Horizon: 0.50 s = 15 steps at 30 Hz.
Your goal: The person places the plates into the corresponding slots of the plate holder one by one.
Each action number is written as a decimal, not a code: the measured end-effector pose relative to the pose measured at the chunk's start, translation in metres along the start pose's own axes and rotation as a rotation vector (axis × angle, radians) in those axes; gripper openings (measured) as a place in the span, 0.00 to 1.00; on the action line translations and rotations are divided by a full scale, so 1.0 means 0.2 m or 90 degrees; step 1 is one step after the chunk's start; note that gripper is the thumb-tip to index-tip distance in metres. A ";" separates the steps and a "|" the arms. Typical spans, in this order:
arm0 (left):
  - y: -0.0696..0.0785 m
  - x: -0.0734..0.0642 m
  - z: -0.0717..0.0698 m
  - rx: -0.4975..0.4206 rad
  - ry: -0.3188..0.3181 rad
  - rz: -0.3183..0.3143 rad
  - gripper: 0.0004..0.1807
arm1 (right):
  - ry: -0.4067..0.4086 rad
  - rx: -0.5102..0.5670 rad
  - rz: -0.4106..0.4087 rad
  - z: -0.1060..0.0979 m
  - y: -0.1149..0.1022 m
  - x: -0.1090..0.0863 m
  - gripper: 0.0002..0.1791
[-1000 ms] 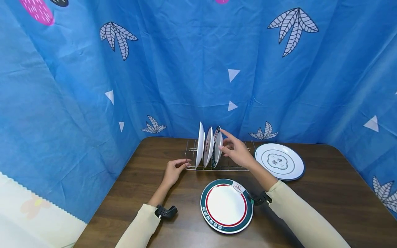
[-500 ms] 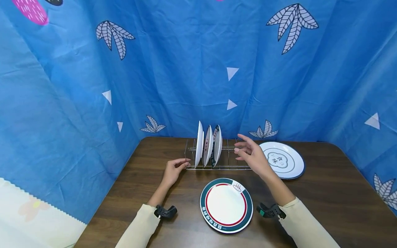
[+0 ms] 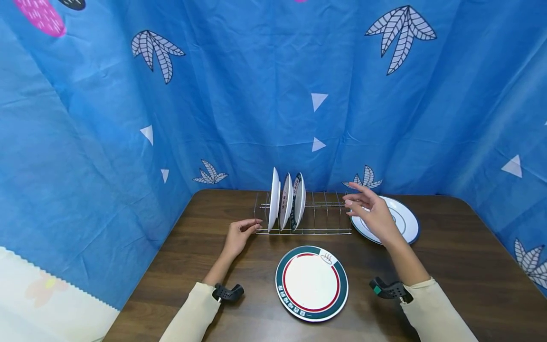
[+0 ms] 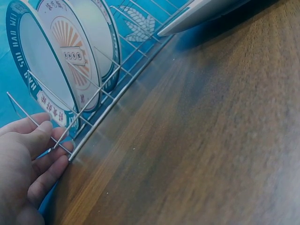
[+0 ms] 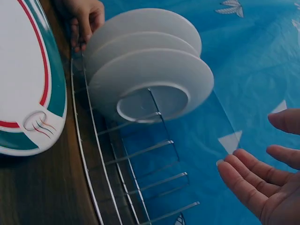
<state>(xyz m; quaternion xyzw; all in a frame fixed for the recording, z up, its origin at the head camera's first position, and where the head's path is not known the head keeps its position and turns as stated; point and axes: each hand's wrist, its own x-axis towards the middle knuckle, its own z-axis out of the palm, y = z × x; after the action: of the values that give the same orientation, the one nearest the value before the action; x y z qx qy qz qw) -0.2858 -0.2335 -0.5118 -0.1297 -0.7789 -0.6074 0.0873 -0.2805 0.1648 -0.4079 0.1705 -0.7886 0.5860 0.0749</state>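
A wire dish rack [image 3: 324, 232] stands at the back of the table. Three plates lean upright in its left part, the leftmost plate [image 3: 274, 202] being tallest; the rightmost plate [image 5: 154, 84] shows its white underside in the right wrist view. My left hand [image 3: 237, 237] holds the rack's left end, thumb and fingers about the end wires [image 4: 56, 140]. Past the rack's other end, my right hand [image 3: 373, 216] is in the air with fingers spread and nothing in them. It overlaps a white plate [image 3: 409, 222] in the head view, hiding part of it.
A plate with a green rim and red ring [image 3: 312, 285] lies flat on the wooden table [image 3: 448, 266], in front of the rack and between the forearms. A blue patterned curtain [image 3: 265, 95] hangs behind the table and along its sides.
My right hand has left the rightmost racked plate and moved right, over to the white plate. My left hand has stayed at the rack's end.
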 end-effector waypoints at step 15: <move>-0.12 0.02 0.01 -0.002 0.037 0.016 0.08 | 0.052 -0.083 -0.011 -0.35 0.09 -0.02 0.31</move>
<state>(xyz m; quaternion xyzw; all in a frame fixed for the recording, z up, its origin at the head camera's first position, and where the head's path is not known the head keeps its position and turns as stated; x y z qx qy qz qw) -0.2974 -0.2361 -0.5333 -0.1221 -0.7733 -0.6110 0.1171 -0.2896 0.2361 -0.4052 0.1478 -0.8201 0.5390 0.1231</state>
